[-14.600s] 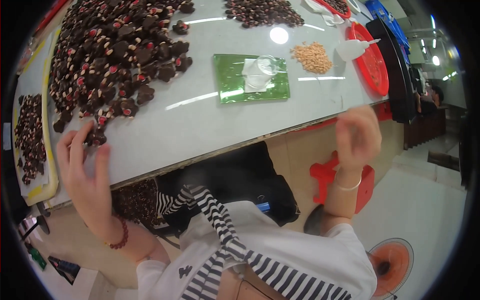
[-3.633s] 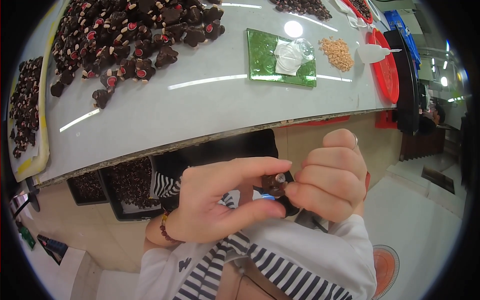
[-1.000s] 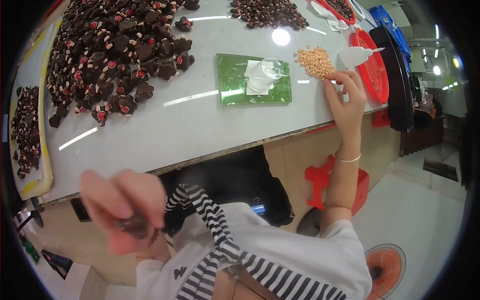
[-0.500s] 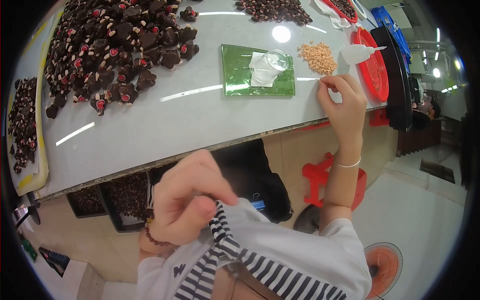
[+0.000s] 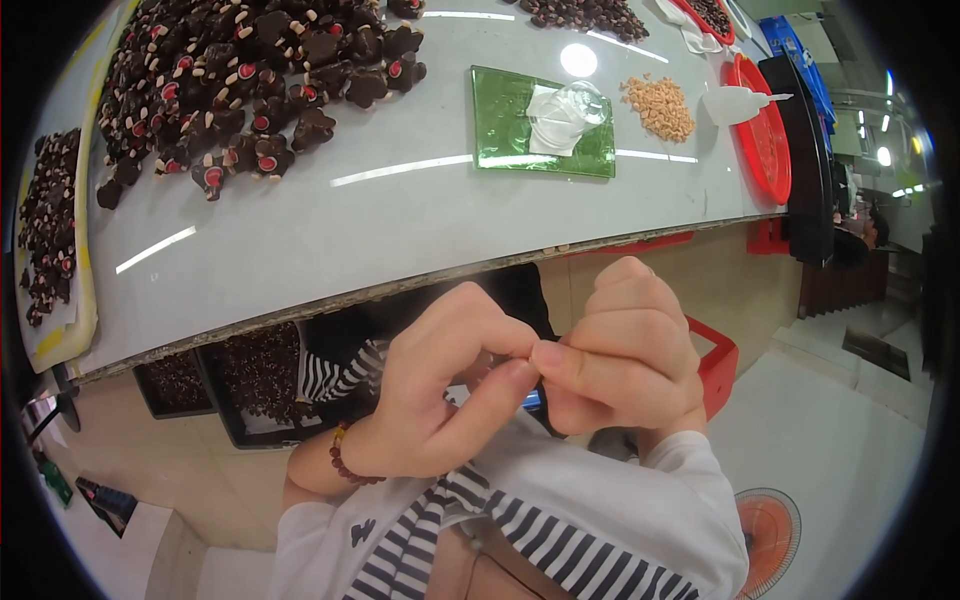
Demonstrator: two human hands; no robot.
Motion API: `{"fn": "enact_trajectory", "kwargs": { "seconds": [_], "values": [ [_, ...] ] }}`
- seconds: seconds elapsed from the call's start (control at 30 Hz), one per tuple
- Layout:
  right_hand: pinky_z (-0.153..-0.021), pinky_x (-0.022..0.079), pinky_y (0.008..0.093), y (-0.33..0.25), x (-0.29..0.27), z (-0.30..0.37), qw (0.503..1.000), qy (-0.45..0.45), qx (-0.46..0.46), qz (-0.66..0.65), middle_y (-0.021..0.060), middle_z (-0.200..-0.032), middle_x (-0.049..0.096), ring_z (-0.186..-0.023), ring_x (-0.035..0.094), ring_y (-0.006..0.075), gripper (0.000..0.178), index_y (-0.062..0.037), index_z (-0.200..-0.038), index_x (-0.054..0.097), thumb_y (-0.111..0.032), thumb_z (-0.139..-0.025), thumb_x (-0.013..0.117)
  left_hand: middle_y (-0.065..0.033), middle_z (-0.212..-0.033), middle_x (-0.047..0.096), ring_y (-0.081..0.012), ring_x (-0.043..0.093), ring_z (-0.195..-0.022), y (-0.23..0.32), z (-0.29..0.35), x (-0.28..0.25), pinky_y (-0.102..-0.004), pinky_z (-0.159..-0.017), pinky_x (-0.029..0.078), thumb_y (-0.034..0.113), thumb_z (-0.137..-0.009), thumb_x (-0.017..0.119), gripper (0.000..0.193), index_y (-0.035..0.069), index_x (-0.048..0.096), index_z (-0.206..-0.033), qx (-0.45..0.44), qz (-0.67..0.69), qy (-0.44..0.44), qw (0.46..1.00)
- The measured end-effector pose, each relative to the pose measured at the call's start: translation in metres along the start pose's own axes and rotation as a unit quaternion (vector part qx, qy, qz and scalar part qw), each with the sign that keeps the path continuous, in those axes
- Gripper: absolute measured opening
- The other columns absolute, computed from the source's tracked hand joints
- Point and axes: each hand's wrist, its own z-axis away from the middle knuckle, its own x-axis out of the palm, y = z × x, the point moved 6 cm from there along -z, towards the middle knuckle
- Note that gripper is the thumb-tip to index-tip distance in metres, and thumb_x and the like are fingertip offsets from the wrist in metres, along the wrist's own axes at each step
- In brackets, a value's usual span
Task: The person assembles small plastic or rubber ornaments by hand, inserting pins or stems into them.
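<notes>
My left hand [image 5: 450, 385] and my right hand [image 5: 628, 355] meet in front of my chest, below the table's near edge. Thumb and forefinger are pinched on each hand, and the fingertips touch. Whatever lies between them is too small or hidden to make out. Beyond the hands, a green glossy sheet [image 5: 495, 125] lies on the table, bearing a white paper [image 5: 545, 143] and a small clear round cup [image 5: 590, 103]. Right of it is a little heap of tan pieces [image 5: 660, 107]. Farther right lies a white squeeze bottle [image 5: 730, 105] with a thin nozzle.
Dark brown lumpy pieces [image 5: 270, 110] with red and cream spots cover the table's left. A yellow-edged tray [image 5: 85, 290] stands at far left, a red tray [image 5: 765, 150] at right. Dark crates [image 5: 235, 420] sit below the table. A red stool [image 5: 715, 365] and orange fan [image 5: 770, 535] stand right.
My right hand has come from beside the tan heap back to my chest and met my left hand, which moved slightly right. The view has shifted a little.
</notes>
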Motion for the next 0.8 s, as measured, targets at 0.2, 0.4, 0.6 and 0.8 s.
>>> {"fn": "enact_trajectory", "kwargs": {
  "seconds": [0.2, 0.4, 0.6, 0.8],
  "values": [
    [-0.047, 0.035, 0.0263, 0.004, -0.001, -0.001, 0.997, 0.014, 0.021, -0.076, 0.0033, -0.070, 0.051, -0.055, 0.047, 0.0167, 0.028, -0.0004, -0.082, 0.066, 0.003, -0.054, 0.067, -0.0066, -0.079, 0.048, -0.0111, 0.047, -0.065, -0.003, 0.003, 0.004, -0.0204, -0.051, 0.038, -0.001, -0.081, 0.053, 0.007, -0.001, 0.055, -0.088, -0.021, 0.080, -0.009, 0.997],
    [-0.051, 0.040, 0.0264, 0.013, 0.007, -0.011, 0.973, -0.072, 0.149, -0.159, 0.0046, -0.074, 0.055, -0.061, 0.051, 0.0186, 0.026, -0.0015, -0.082, 0.065, 0.004, -0.057, 0.071, -0.0069, -0.078, 0.048, -0.0116, 0.047, -0.064, -0.002, 0.000, -0.001, -0.0210, -0.051, 0.039, 0.000, -0.080, 0.052, 0.008, -0.002, 0.055, -0.086, -0.008, 0.075, -0.021, 0.997],
    [-0.054, 0.041, 0.0262, 0.017, 0.007, -0.009, 0.961, -0.100, 0.168, -0.197, 0.0060, -0.077, 0.057, -0.065, 0.052, 0.0188, 0.023, -0.0014, -0.082, 0.063, 0.005, -0.060, 0.071, -0.0068, -0.077, 0.047, -0.0121, 0.047, -0.062, 0.001, -0.001, -0.005, -0.0217, -0.051, 0.039, -0.002, -0.078, 0.052, 0.009, -0.001, 0.057, -0.085, -0.006, 0.035, -0.012, 0.999],
    [-0.055, 0.041, 0.0267, 0.019, 0.009, -0.011, 0.944, -0.128, 0.210, -0.219, 0.0064, -0.079, 0.054, -0.067, 0.051, 0.0191, 0.023, -0.0026, -0.079, 0.059, 0.007, -0.060, 0.068, -0.0059, -0.071, 0.045, -0.0135, 0.045, -0.057, 0.007, -0.004, -0.006, -0.0240, -0.047, 0.035, -0.004, -0.073, 0.056, 0.008, 0.000, 0.057, -0.080, 0.031, -0.025, -0.008, 0.999]
  ]
}}
